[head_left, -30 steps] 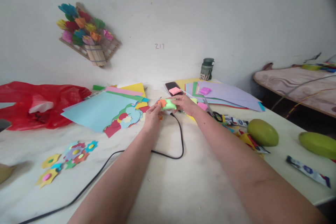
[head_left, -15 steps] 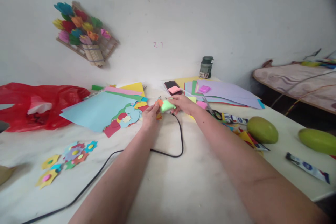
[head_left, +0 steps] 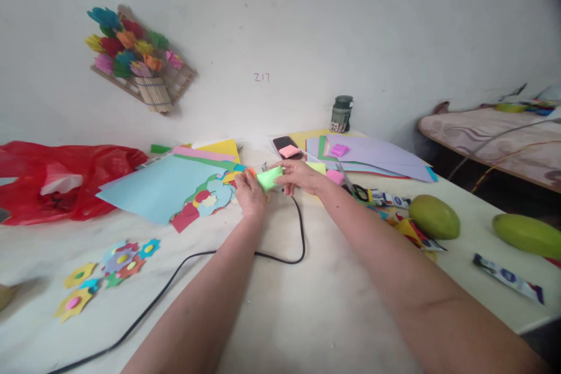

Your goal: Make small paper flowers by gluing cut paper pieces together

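Observation:
A bright green clay block (head_left: 269, 178) is between my two hands, above the middle of the table. My left hand (head_left: 250, 194) has its fingers curled around the block's left end. Behind those fingers shows a small orange piece (head_left: 249, 173), mostly hidden; I cannot make out its kind. At the block's right end, the thumb and fingers of my right hand (head_left: 294, 176) are closed on it. Beside the left hand lies a pile of cut paper shapes (head_left: 210, 198). Just beyond the right hand, a pink block (head_left: 288, 152) rests on a phone (head_left: 280, 143).
A black cable (head_left: 280, 258) loops under my left forearm. Paper flowers (head_left: 120, 260) lie at the left, near a red plastic bag (head_left: 87, 158). Scissors (head_left: 359, 191), glue tubes (head_left: 508, 277) and green mangoes (head_left: 433, 217) are on the right; a bottle (head_left: 340, 114) stands behind.
Both hands and the green block have shifted slightly left. My left hand has turned, its fingers now curled further over the block and covering more of the orange piece.

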A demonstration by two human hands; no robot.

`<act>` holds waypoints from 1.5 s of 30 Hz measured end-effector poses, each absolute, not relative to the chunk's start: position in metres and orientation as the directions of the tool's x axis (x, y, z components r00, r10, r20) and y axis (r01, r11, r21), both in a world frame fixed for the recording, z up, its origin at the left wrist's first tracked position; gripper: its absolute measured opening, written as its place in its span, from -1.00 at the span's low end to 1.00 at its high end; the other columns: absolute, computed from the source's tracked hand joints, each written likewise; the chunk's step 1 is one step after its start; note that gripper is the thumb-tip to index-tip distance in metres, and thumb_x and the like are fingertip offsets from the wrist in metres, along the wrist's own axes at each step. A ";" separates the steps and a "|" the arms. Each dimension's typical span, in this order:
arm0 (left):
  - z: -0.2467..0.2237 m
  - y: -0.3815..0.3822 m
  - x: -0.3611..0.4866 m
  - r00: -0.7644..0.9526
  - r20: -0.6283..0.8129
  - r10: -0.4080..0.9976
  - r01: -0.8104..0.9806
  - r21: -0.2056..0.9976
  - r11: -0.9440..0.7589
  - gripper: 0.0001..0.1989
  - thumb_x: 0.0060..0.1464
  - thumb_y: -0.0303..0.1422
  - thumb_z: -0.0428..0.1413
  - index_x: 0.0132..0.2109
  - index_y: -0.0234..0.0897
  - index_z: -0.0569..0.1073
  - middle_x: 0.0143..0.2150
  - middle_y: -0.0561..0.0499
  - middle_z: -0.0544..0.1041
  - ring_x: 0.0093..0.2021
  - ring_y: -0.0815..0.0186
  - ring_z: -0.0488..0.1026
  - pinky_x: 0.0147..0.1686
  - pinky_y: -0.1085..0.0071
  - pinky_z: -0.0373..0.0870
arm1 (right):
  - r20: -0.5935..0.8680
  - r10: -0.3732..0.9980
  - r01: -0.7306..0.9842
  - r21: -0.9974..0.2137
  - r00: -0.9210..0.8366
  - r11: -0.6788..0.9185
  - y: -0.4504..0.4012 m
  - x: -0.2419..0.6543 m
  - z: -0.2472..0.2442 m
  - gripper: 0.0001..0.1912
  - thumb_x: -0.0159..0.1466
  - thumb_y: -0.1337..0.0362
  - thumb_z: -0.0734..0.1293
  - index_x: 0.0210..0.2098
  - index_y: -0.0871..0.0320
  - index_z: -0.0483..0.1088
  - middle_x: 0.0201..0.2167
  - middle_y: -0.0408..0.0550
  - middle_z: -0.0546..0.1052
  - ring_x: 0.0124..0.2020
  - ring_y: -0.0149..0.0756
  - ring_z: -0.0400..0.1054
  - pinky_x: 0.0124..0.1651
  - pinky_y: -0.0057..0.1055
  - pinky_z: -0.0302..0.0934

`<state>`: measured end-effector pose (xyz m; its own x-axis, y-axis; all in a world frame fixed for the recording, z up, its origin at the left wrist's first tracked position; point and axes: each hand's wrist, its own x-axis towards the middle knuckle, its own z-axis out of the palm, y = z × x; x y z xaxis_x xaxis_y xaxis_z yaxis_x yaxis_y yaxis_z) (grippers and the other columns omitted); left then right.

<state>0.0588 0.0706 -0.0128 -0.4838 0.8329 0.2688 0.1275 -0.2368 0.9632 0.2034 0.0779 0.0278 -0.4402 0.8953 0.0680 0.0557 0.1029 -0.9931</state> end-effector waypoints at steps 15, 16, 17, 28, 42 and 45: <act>0.001 0.067 0.041 -0.624 0.322 0.712 0.448 0.894 -0.011 -0.81 0.13 -0.20 -0.07 -0.33 -0.19 0.30 -0.51 -0.02 0.38 -0.36 0.16 0.39 -0.38 0.37 0.12 | 0.110 0.867 0.130 -0.972 -0.486 0.196 0.072 0.188 0.028 -0.57 0.06 0.29 0.39 -0.06 0.21 0.38 -0.54 -0.15 0.49 -0.57 -0.36 0.43 -0.59 -0.49 0.33; 0.001 0.067 0.040 -0.625 0.323 0.711 0.449 0.894 -0.011 -0.81 0.13 -0.20 -0.07 -0.33 -0.20 0.31 -0.50 -0.02 0.38 -0.36 0.16 0.40 -0.38 0.37 0.12 | 0.123 0.865 0.115 -0.972 -0.487 0.204 0.072 0.189 0.028 -0.62 0.10 0.25 0.37 -0.09 0.21 0.40 -0.51 -0.13 0.49 -0.56 -0.37 0.43 -0.57 -0.48 0.34; 0.001 0.067 0.040 -0.621 0.328 0.712 0.453 0.891 -0.016 -0.80 0.14 -0.20 -0.08 -0.33 -0.20 0.31 -0.50 -0.03 0.38 -0.36 0.16 0.40 -0.38 0.37 0.13 | 0.132 0.859 0.101 -0.973 -0.495 0.208 0.071 0.189 0.029 -0.67 0.14 0.21 0.33 -0.13 0.22 0.42 -0.50 -0.12 0.50 -0.54 -0.37 0.43 -0.55 -0.48 0.35; -0.006 0.078 0.039 -0.583 0.360 0.728 0.430 0.897 -0.099 -0.76 0.14 -0.23 -0.12 -0.43 -0.21 0.25 -0.55 0.05 0.30 -0.45 0.29 0.31 -0.37 0.40 0.14 | 0.236 0.967 0.138 -0.959 -0.100 0.248 0.079 0.182 0.029 -0.84 -0.01 0.30 0.41 -0.57 0.22 0.35 -0.63 -0.14 0.42 -0.62 -0.46 0.29 -0.71 -0.60 0.13; -0.007 0.082 0.039 -0.653 0.304 0.694 0.337 0.937 -0.093 -0.77 0.11 -0.25 -0.09 -0.46 -0.23 0.23 -0.57 0.09 0.26 -0.50 0.34 0.25 -0.35 0.39 0.20 | 0.050 0.860 0.127 -0.983 -0.507 0.132 0.073 0.194 0.033 -0.49 0.04 0.29 0.42 -0.06 0.18 0.21 -0.57 -0.21 0.43 -0.56 -0.38 0.40 -0.56 -0.48 0.33; -0.007 0.080 0.043 -0.621 0.302 0.724 0.287 0.946 -0.149 -0.78 0.09 -0.23 -0.07 -0.44 -0.24 0.24 -0.59 0.11 0.26 -0.54 0.37 0.26 -0.41 0.42 0.23 | 0.063 0.867 0.153 -0.975 -0.494 0.158 0.074 0.200 0.037 -0.59 0.03 0.33 0.41 -0.13 0.21 0.28 -0.62 -0.23 0.39 -0.63 -0.44 0.34 -0.64 -0.55 0.25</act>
<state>0.0430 0.0805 -0.0069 -0.6205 0.7236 0.3022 0.2867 -0.1494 0.9463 0.2000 0.0741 0.0368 -0.4938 0.8673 0.0631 0.1534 0.1584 -0.9754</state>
